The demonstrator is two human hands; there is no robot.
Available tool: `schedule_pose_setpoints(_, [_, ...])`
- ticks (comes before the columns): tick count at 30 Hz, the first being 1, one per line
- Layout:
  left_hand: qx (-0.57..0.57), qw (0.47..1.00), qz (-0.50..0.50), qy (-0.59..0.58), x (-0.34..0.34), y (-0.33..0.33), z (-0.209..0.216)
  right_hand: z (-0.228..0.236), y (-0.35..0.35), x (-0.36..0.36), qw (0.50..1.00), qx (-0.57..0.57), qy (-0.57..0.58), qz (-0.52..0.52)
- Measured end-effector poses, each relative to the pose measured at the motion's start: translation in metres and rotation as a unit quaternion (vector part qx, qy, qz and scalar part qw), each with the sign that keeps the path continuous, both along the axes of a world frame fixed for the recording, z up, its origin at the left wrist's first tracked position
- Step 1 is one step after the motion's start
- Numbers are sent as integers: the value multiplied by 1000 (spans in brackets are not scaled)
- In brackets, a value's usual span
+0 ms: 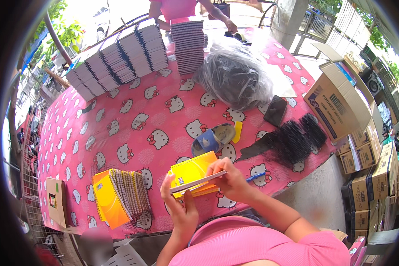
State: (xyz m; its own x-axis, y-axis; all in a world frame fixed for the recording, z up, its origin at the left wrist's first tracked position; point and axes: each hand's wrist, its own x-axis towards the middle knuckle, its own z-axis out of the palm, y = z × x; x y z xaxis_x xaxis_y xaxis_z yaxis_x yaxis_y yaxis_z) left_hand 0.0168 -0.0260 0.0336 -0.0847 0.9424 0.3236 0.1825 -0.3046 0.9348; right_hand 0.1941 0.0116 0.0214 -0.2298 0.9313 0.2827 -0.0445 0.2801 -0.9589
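Note:
Both hands are in front of my body at the table's near edge. Between them, tilted nearly edge-on, is a small notebook [198, 182]. My left hand [181, 210] grips its left end, thumb below and fingers along the side. The fingertips of my right hand [229, 181] pinch its right end. Just beyond and partly under it lie yellow spiral notebooks [191, 165], partly hidden by the held one. A blue pen [255, 176] lies beside my right hand. To the left of my left hand, a leaning pile of yellow-orange spiral notebooks [111, 197] rests on the pink tablecloth [119, 155].
Beyond my hands are a blue slipper-shaped item [213, 138], black spiral coils [292, 142], a phone [275, 111] and a bulky plastic bag [235, 75]. Notebook stacks [119, 57] line the far side, near another person's hand [230, 25]. Cardboard boxes [334, 104] stand right.

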Motion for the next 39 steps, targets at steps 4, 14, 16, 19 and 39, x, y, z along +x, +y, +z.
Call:
schedule_pose_setpoints(4, [29, 975, 55, 215, 1, 14, -3, -19, 3, 1, 994, 38, -90, -48])
schedule_pose_setpoints(14, [112, 936, 11, 333, 17, 36, 22, -58, -3, 153, 768, -82, -544, -327])
schedule_pose_setpoints(16, [90, 941, 16, 327, 16, 36, 22, -58, -2, 162, 812, -60, -471, -339])
schedule_pose_setpoints(19, [121, 942, 42, 311, 21, 38, 28, -41, 4, 158, 835, 29, -407, -370])
schedule_pose_setpoints(39, [120, 933, 50, 335, 21, 37, 24, 58, 27, 70, 970, 35, -234, 61])
